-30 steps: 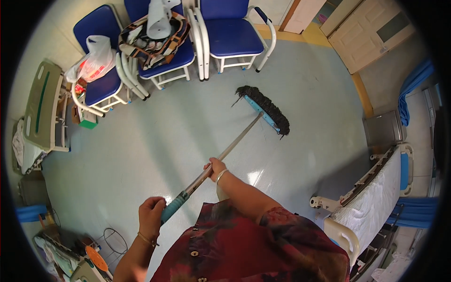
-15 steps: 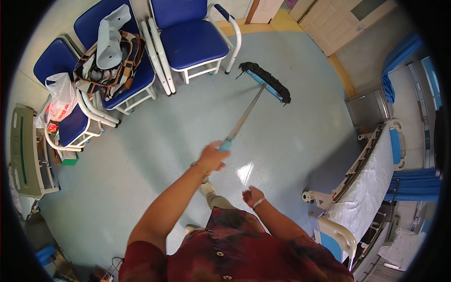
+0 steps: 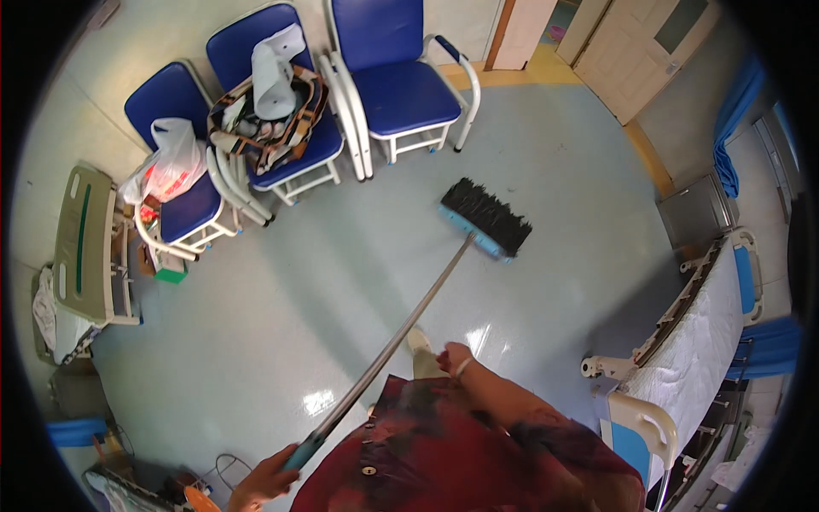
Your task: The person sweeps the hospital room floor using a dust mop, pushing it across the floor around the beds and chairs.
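Observation:
A dust mop reaches from the lower left toward the middle of the room. Its long grey pole ends in a blue plate with a thick black fringe, tilted so that the strands face away from me. My left hand is wrapped round the blue-green grip at the pole's near end, low and to the left. In front of my body my right hand hangs with its fingers curled in and nothing visible in them. A light shoe shows between the pole and that hand.
Blue padded chairs line the far left wall, carrying a patterned bag and a white plastic bag. A bed stands on the right, with a metal cabinet beyond. Shiny floor surrounds the mop.
My left hand has drawn back toward my lower left with the pole. The mop head has come nearer and tipped, showing more of its fringe. My right hand stays near my body.

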`<state>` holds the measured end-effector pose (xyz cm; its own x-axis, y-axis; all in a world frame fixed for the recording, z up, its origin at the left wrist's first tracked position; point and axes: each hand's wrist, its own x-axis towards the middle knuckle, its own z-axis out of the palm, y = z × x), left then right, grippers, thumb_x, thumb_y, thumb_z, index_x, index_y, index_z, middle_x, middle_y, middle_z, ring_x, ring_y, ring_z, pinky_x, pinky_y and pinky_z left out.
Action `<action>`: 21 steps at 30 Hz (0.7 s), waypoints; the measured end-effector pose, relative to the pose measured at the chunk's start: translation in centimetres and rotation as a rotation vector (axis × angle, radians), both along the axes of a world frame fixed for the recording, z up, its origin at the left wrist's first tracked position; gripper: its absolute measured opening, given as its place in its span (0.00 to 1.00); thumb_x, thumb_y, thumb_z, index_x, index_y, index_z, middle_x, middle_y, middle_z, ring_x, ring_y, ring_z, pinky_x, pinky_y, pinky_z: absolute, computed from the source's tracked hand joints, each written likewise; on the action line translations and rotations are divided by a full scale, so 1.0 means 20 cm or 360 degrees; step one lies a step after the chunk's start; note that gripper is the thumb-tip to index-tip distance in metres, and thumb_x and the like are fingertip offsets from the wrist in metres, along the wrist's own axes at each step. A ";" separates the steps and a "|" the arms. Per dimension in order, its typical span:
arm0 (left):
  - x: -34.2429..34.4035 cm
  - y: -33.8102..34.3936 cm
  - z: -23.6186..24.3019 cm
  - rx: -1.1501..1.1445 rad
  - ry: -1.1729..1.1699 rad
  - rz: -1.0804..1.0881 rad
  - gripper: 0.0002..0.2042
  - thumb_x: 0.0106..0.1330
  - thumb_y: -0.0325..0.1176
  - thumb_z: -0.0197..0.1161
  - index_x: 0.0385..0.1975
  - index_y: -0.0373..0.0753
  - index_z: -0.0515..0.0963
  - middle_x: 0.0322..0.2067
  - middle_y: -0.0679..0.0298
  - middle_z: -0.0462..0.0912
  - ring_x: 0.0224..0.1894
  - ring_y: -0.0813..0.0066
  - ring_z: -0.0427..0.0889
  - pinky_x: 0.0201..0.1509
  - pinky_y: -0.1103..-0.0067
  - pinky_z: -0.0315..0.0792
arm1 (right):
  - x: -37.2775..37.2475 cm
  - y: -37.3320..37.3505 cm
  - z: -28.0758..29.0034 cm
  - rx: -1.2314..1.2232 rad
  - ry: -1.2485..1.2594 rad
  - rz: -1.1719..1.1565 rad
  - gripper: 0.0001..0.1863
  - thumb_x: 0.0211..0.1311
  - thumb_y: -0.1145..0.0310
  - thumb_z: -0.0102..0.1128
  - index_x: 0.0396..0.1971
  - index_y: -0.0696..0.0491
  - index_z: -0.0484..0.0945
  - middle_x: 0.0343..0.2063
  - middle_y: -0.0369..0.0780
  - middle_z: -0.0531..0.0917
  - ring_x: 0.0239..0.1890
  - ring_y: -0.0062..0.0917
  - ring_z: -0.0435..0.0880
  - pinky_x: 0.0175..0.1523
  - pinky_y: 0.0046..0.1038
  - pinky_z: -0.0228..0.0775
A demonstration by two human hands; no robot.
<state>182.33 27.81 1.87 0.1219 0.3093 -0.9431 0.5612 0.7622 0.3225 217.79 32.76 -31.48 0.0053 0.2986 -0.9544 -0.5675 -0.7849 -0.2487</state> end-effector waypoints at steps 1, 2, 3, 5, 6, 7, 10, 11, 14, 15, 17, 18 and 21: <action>-0.02 -0.06 0.15 0.0025 -0.0017 0.0100 0.23 0.49 0.25 0.49 0.48 0.35 0.56 0.18 0.65 0.67 0.13 0.85 0.62 0.13 0.87 0.57 | -0.01 -0.12 -0.37 0.0694 -0.0248 0.0928 0.09 0.47 0.65 0.41 0.20 0.55 0.66 0.18 0.42 0.72 0.22 0.29 0.72 0.21 0.29 0.62; -0.07 -0.17 0.23 -0.0033 0.0083 0.0399 0.22 0.48 0.25 0.49 0.47 0.33 0.58 0.16 0.67 0.68 0.13 0.84 0.63 0.13 0.87 0.57 | -0.22 -0.04 -0.11 -0.0002 0.0221 0.0200 0.09 0.46 0.63 0.44 0.22 0.54 0.67 0.18 0.41 0.72 0.23 0.28 0.73 0.23 0.31 0.63; -0.11 -0.26 0.29 -0.0045 0.0084 0.0399 0.22 0.48 0.25 0.49 0.47 0.33 0.58 0.16 0.67 0.68 0.13 0.84 0.63 0.13 0.87 0.57 | -0.35 -0.06 -0.13 -0.0103 0.0277 0.0305 0.13 0.47 0.59 0.44 0.29 0.53 0.65 0.22 0.41 0.72 0.25 0.28 0.73 0.26 0.33 0.64; -0.22 -0.45 0.38 0.0251 0.0373 0.0385 0.16 0.49 0.26 0.49 0.40 0.32 0.65 0.14 0.67 0.69 0.14 0.84 0.64 0.15 0.87 0.59 | -0.61 -0.14 -0.11 -0.0161 0.0395 0.0517 0.23 0.48 0.54 0.45 0.40 0.53 0.59 0.31 0.42 0.68 0.30 0.29 0.72 0.28 0.37 0.66; -0.27 -0.51 0.44 0.0256 0.0566 0.0394 0.16 0.48 0.27 0.49 0.39 0.32 0.66 0.23 0.61 0.70 0.20 0.79 0.66 0.21 0.85 0.61 | -0.74 -0.18 -0.04 -0.0145 0.0387 0.0557 0.24 0.47 0.53 0.46 0.40 0.54 0.59 0.32 0.43 0.67 0.30 0.31 0.71 0.28 0.40 0.65; -0.31 -0.55 0.48 0.0262 0.0756 0.0396 0.15 0.48 0.27 0.49 0.38 0.31 0.67 0.32 0.56 0.71 0.26 0.75 0.68 0.27 0.82 0.64 | -0.85 -0.22 0.03 -0.0206 0.0389 0.0637 0.23 0.47 0.54 0.46 0.39 0.54 0.59 0.33 0.43 0.66 0.30 0.32 0.71 0.28 0.41 0.65; -0.42 -0.75 0.39 0.0824 0.0803 -0.0487 0.15 0.51 0.29 0.45 0.40 0.33 0.66 0.33 0.56 0.71 0.27 0.78 0.70 0.27 0.83 0.65 | -1.03 -0.33 0.10 -0.0170 0.0882 0.0498 0.18 0.49 0.57 0.45 0.34 0.55 0.61 0.26 0.43 0.70 0.29 0.32 0.71 0.30 0.37 0.67; -0.47 -0.82 0.35 0.1233 0.0814 -0.1322 0.15 0.52 0.29 0.44 0.39 0.33 0.66 0.31 0.57 0.71 0.25 0.78 0.70 0.25 0.84 0.65 | -1.07 -0.34 0.14 -0.0191 0.0864 0.0404 0.16 0.50 0.58 0.44 0.32 0.55 0.62 0.25 0.43 0.70 0.28 0.32 0.71 0.30 0.37 0.67; -0.26 -0.73 0.42 0.0508 0.0922 -0.0066 0.15 0.51 0.30 0.46 0.38 0.33 0.68 0.23 0.57 0.73 0.18 0.75 0.70 0.23 0.81 0.66 | -1.07 -0.30 0.12 -0.0370 0.0832 0.0078 0.11 0.50 0.63 0.45 0.29 0.56 0.63 0.23 0.42 0.69 0.25 0.32 0.71 0.30 0.36 0.68; -0.24 -0.73 0.42 0.0401 0.0956 0.0076 0.14 0.51 0.31 0.47 0.38 0.34 0.68 0.21 0.56 0.73 0.17 0.73 0.70 0.23 0.80 0.67 | -1.07 -0.30 0.10 -0.0385 0.0842 0.0091 0.11 0.50 0.63 0.45 0.29 0.56 0.63 0.23 0.42 0.69 0.25 0.32 0.71 0.30 0.36 0.68; -0.23 -0.73 0.42 0.0455 0.1021 -0.0128 0.15 0.51 0.33 0.48 0.38 0.35 0.68 0.23 0.57 0.74 0.17 0.74 0.70 0.22 0.80 0.67 | -1.06 -0.27 0.03 -0.0512 0.0693 -0.0040 0.09 0.49 0.67 0.46 0.26 0.56 0.63 0.19 0.42 0.69 0.18 0.29 0.70 0.27 0.32 0.71; -0.24 -0.73 0.41 0.0520 0.1072 -0.0340 0.15 0.51 0.34 0.48 0.38 0.36 0.69 0.25 0.58 0.74 0.17 0.75 0.71 0.22 0.81 0.67 | -1.07 -0.28 0.00 -0.0497 0.0614 -0.0032 0.08 0.48 0.70 0.45 0.26 0.59 0.63 0.20 0.43 0.69 0.19 0.30 0.70 0.26 0.30 0.70; -0.22 -0.80 0.33 0.0701 0.0988 0.0396 0.10 0.49 0.27 0.49 0.30 0.30 0.71 0.13 0.67 0.70 0.16 0.84 0.66 0.17 0.87 0.61 | -1.05 -0.24 0.06 -0.0504 0.0528 0.0114 0.06 0.47 0.72 0.42 0.26 0.59 0.62 0.20 0.43 0.68 0.22 0.31 0.70 0.27 0.33 0.68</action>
<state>177.89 11.84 8.39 -0.5066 0.6181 -0.6011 0.5672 0.7640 0.3075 196.70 28.02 -30.35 -0.3255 -0.0193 -0.9454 -0.5176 -0.8331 0.1952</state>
